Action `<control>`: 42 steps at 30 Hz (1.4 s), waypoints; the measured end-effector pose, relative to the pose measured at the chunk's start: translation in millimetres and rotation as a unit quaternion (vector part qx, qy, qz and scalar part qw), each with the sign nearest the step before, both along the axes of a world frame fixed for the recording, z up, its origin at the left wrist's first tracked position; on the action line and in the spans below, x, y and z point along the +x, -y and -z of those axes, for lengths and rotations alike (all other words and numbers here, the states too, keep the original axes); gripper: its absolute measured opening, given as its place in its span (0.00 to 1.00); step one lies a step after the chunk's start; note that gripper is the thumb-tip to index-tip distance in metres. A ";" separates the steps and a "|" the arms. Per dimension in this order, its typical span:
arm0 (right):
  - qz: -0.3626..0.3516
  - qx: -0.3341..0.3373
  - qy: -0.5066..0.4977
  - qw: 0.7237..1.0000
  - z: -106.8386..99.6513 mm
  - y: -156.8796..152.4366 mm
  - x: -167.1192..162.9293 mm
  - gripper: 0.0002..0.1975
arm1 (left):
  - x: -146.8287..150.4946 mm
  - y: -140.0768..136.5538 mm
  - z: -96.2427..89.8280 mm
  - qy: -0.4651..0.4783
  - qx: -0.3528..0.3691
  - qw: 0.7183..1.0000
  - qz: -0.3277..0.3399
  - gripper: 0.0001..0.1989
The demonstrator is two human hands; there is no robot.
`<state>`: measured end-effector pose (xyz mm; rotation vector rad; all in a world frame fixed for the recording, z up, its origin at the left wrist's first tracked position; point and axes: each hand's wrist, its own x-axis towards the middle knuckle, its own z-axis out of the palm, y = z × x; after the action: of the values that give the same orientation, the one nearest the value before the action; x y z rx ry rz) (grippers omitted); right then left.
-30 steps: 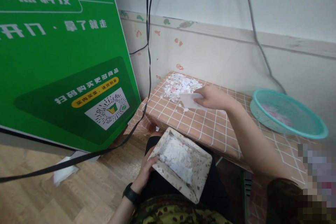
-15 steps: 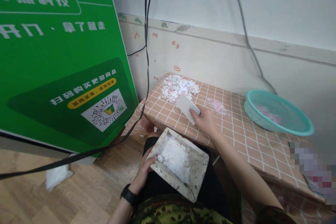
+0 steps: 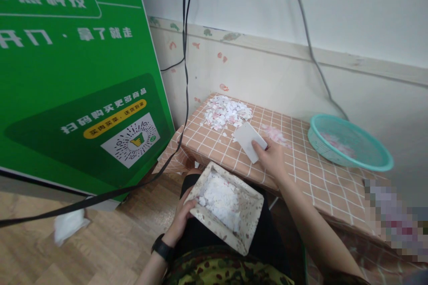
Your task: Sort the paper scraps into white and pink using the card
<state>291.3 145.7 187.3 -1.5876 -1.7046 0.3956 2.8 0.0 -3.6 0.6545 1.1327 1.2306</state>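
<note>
My left hand [image 3: 185, 211] grips the left rim of a speckled, off-white rectangular tray [image 3: 249, 231] at my lap, just below the table edge. White paper scraps [image 3: 220, 200] fill much of the tray's bottom. Between the thumb and fingers of my right hand [image 3: 272, 156] is a flat white card [image 3: 248, 140], held tilted above the table near its front edge. Beyond the card's left end lies a heap of white and pinkish paper scraps [image 3: 227, 111]. A smaller patch of pink scraps [image 3: 276, 134] lies just behind my right hand.
A brown checked cloth [image 3: 301, 160] covers the table against the wall. On its right stands a turquoise basket [image 3: 351, 142] with pink scraps inside. A green cabinet [image 3: 76, 62] rises at left, and a black strap [image 3: 174, 153] hangs before it. A white bag [image 3: 70, 225] lies on the floor.
My right hand has moved the card a little to the right, away from the large heap. My left hand still holds the tray in nearly the same place.
</note>
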 end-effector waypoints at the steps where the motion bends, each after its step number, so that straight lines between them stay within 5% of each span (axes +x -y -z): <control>1: 0.003 -0.003 0.005 1.000 0.7 2.7 0.1 0.16 | 0.1 0.0 -0.5 0.001 0.002 1.000 0.002 0.30; 18: 0.041 0.031 0.042 0.998 0.7 7.7 10.4 0.18 | 1.9 2.6 -1.3 0.036 -0.025 0.999 -0.008 0.33; 33: -0.031 -0.015 -0.033 0.999 3.4 3.4 12.3 0.18 | -0.4 0.8 2.9 0.012 0.001 1.000 0.010 0.29; 42: -0.001 0.014 0.006 1.000 -2.0 4.7 17.7 0.19 | 0.5 2.1 0.0 0.033 -0.001 0.999 0.008 0.27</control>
<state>309.0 141.0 189.3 -1.5709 -1.7123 0.3619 3.3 -2.1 -3.6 0.6159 1.0715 1.2286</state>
